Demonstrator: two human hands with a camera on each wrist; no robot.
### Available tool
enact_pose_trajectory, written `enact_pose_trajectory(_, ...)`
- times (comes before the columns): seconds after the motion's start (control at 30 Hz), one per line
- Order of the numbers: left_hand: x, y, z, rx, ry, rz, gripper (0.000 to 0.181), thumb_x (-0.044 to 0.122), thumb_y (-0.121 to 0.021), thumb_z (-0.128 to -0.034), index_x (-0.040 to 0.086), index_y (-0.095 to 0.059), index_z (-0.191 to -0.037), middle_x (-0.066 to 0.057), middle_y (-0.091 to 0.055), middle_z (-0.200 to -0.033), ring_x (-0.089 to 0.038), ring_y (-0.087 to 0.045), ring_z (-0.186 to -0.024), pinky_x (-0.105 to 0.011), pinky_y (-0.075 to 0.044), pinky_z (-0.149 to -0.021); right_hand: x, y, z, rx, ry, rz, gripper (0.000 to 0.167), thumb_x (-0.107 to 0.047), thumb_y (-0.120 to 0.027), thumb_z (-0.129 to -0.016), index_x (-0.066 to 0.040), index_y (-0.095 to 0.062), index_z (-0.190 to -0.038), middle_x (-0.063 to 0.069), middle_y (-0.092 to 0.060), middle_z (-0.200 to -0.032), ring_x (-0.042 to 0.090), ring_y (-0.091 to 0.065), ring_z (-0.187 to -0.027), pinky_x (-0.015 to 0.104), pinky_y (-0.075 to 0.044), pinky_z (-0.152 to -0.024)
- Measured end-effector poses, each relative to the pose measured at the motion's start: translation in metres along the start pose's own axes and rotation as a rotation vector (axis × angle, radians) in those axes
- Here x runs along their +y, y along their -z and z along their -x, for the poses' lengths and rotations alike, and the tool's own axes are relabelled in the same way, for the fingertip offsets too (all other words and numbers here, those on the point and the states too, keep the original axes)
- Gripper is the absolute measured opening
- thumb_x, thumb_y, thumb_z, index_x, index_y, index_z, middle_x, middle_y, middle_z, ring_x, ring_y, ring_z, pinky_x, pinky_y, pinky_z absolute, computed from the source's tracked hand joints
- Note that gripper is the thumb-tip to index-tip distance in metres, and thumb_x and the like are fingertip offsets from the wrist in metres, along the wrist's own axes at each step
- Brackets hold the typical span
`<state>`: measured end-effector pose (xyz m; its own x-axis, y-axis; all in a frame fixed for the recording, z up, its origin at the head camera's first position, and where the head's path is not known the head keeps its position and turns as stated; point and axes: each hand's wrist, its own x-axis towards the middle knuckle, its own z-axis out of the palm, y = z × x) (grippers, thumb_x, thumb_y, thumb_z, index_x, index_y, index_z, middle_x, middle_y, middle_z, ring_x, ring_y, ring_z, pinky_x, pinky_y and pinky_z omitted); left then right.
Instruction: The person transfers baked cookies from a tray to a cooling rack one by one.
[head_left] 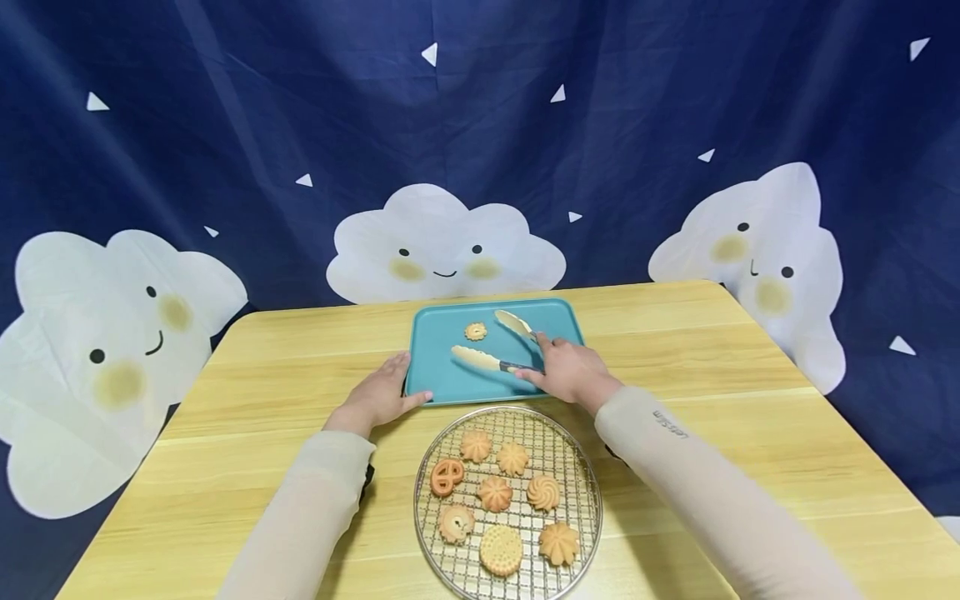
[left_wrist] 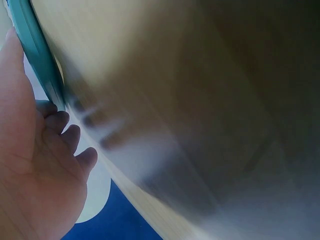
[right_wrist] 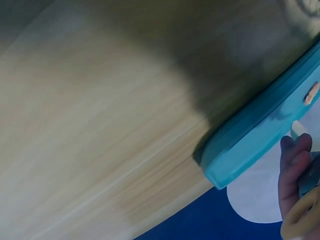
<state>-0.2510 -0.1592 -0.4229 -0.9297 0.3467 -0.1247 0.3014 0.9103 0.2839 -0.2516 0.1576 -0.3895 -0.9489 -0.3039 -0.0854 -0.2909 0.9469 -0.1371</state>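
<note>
A teal tray (head_left: 450, 379) lies toward the far side of the table, with one round scalloped cookie (head_left: 476, 332) on it. My left hand (head_left: 381, 392) holds the tray's near-left corner, its thumb along the front rim and its fingers at the left side. In the left wrist view the fingers (left_wrist: 70, 132) curl beside the tray end. My right hand (head_left: 573, 369) grips dark-handled tongs (head_left: 480, 358) over the tray's right part. The tong arms stand apart, with the cookie between their pale tips, not visibly touched. The right wrist view cuts off most of the tongs (right_wrist: 298, 129).
Nearer than the tray sits a round wire rack (head_left: 587, 467) bearing several cookies, among them a pretzel-shaped one (head_left: 447, 477) and a round dotted one (head_left: 501, 550). Behind the wooden table (head_left: 712, 358) hangs a dark blue cloth (head_left: 480, 125) with white clouds.
</note>
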Motion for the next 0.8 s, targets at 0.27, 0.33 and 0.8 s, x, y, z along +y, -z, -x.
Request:
enact_pose_trajectory(0.27, 0.000, 0.000, 0.001, -0.003, 0.007, -0.001, 0.091, 0.055, -0.051, -0.0931, -0.008, -0.015, -0.149, -0.023, -0.016, -0.154, -0.038, -0.016, -0.141, -0.048, -0.017, -0.114, -0.011, 0.000, -0.007, -0.014, -0.036, 0.038, 0.086, -0.064, -0.040, -0.093, -0.003, -0.024, -0.151, 0.024, -0.045, -0.139, 0.041, -0.052, -0.116, 0.052, -0.046, -0.092)
enact_pose_trajectory(0.33, 0.000, 0.000, 0.001, -0.007, 0.010, -0.002, 0.091, 0.055, -0.051, -0.0930, -0.007, -0.014, -0.149, -0.022, -0.015, -0.155, -0.037, -0.015, -0.141, -0.048, -0.017, -0.114, -0.013, 0.000, -0.008, -0.014, -0.042, 0.045, 0.084, -0.063, -0.041, -0.093, -0.003, -0.025, -0.150, 0.023, -0.046, -0.139, 0.041, -0.053, -0.115, 0.052, -0.047, -0.091)
enact_pose_trajectory(0.8, 0.000, 0.000, 0.001, -0.002, 0.005, 0.003, 0.092, 0.055, -0.051, -0.0928, -0.008, -0.014, -0.148, -0.023, -0.016, -0.154, -0.038, -0.016, -0.141, -0.049, -0.017, -0.114, -0.021, -0.004, -0.016, -0.009, -0.058, 0.060, 0.075, -0.057, -0.042, -0.096, -0.007, -0.028, -0.150, 0.021, -0.049, -0.136, 0.040, -0.056, -0.111, 0.051, -0.049, -0.090)
